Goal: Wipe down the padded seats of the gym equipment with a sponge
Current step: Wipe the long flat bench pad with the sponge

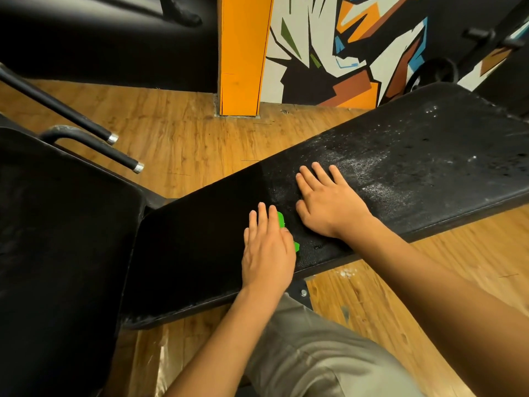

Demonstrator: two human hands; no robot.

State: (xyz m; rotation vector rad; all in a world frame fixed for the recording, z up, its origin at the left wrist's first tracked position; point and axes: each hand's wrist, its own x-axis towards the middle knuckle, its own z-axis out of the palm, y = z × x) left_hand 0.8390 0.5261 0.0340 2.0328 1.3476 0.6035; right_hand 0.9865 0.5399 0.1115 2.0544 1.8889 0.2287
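Trouser knee [315,353], left hand [267,253] flat on sponge [281,219], right hand [329,204] splayed on pad [415,161], fingers [321,173] released.

I count three black padded surfaces: the long bench pad [400,167], a second pad [57,239] just beside its left end, and a third pad [100,38] well beyond it. Two hands rest on it, the left hand [267,250] and the right hand [329,204], with one green sponge [281,219] under the left. Two silver-capped bars [60,107] stand past its left end, and one orange pillar [243,53] rises beyond it.
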